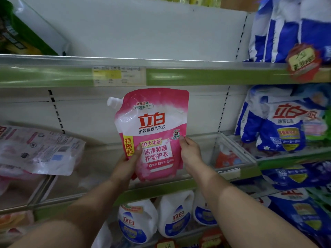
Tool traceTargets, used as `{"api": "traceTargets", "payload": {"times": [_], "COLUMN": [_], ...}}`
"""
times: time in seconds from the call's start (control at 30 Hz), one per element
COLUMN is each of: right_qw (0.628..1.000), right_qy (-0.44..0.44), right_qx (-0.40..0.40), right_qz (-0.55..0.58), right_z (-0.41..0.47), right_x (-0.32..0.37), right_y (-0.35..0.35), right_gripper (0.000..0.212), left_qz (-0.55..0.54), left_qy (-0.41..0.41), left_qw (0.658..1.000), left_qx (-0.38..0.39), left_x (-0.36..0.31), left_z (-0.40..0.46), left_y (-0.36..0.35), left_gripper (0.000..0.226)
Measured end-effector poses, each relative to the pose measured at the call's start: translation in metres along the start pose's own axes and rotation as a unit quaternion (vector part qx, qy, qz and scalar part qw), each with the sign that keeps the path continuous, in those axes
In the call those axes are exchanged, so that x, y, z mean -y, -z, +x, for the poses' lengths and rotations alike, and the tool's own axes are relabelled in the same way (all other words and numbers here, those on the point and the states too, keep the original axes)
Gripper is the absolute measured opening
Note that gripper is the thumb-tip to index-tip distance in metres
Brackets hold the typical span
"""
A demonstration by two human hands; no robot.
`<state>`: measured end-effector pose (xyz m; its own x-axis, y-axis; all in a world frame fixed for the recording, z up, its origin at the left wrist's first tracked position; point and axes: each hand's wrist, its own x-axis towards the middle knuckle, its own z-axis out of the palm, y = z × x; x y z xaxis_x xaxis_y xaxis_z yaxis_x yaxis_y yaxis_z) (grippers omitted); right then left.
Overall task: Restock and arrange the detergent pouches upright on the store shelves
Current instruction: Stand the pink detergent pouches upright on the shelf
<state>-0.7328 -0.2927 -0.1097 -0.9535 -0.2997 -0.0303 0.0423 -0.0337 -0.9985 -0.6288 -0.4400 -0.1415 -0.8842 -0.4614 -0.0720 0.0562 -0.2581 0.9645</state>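
A pink and white detergent pouch [152, 126] with a white spout at its top left is held upright in front of the middle shelf [161, 187]. My left hand [128, 162] grips its lower left edge, thumb on the front. My right hand [189, 152] grips its lower right edge. The pouch hangs above the shelf's front edge, its bottom near the shelf lip. At the left, several pink and white pouches [39, 149] lie flat in a stack on the same shelf level.
Blue and white detergent bags [281, 126] fill the shelves at the right. White detergent jugs [173, 213] stand on the shelf below. A clear divider [232, 151] walls the middle bay's right side. The upper shelf rail [161, 74] carries a price label.
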Motion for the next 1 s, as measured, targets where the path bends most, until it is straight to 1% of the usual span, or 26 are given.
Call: {"api": "traceTargets", "payload": {"times": [0.07,0.17,0.3,0.37,0.47,0.53,0.63,0.73,0.8,0.87,0.93,1.0], "right_qw": [1.000,0.999,0.998,0.998,0.998,0.997,0.998,0.996,0.993,0.989,0.987,0.987], "right_qy": [0.005,0.007,-0.002,-0.015,-0.025,-0.027,-0.038,-0.077,-0.104,-0.125,-0.146,-0.151], "right_qx": [-0.016,-0.034,-0.054,-0.057,-0.061,-0.064,-0.038,0.006,0.028,0.036,0.039,0.042], "right_qz": [-0.002,-0.004,-0.021,-0.016,-0.016,-0.017,-0.037,-0.048,-0.046,-0.065,-0.058,-0.044], "right_z": [0.010,0.026,0.047,0.057,0.069,0.076,0.081,0.081,0.080,0.078,0.075,0.072], "right_x": [0.003,0.005,0.007,0.009,0.013,0.012,0.010,0.009,0.007,0.006,0.005,0.002], "right_y": [0.022,0.058,0.102,0.121,0.144,0.155,0.164,0.166,0.167,0.169,0.170,0.170], "right_gripper": [0.029,0.029,0.029,0.027,0.023,0.026,0.034,0.041,0.045,0.048,0.044,0.046], "left_qz": [0.007,0.017,0.038,0.053,0.080,0.112,0.142,0.180,0.203,0.234,0.269,0.273], "left_qy": [-0.004,-0.005,-0.004,0.001,0.004,-0.006,-0.018,-0.024,-0.009,0.028,0.079,0.113], "left_qw": [1.000,1.000,0.999,0.998,0.996,0.993,0.989,0.982,0.976,0.968,0.957,0.952], "left_qx": [0.006,0.012,0.030,0.031,0.038,0.042,0.038,0.053,0.075,0.081,0.075,0.075], "left_x": [0.005,0.011,0.017,0.020,0.023,0.024,0.024,0.021,0.017,0.011,0.008,0.007], "left_z": [0.006,0.015,0.029,0.037,0.050,0.056,0.060,0.060,0.058,0.057,0.058,0.058], "left_y": [-0.025,-0.064,-0.111,-0.131,-0.154,-0.166,-0.173,-0.171,-0.169,-0.167,-0.165,-0.164], "left_gripper": [0.037,0.034,0.025,0.024,0.030,0.030,0.030,0.029,0.026,0.028,0.038,0.049]}}
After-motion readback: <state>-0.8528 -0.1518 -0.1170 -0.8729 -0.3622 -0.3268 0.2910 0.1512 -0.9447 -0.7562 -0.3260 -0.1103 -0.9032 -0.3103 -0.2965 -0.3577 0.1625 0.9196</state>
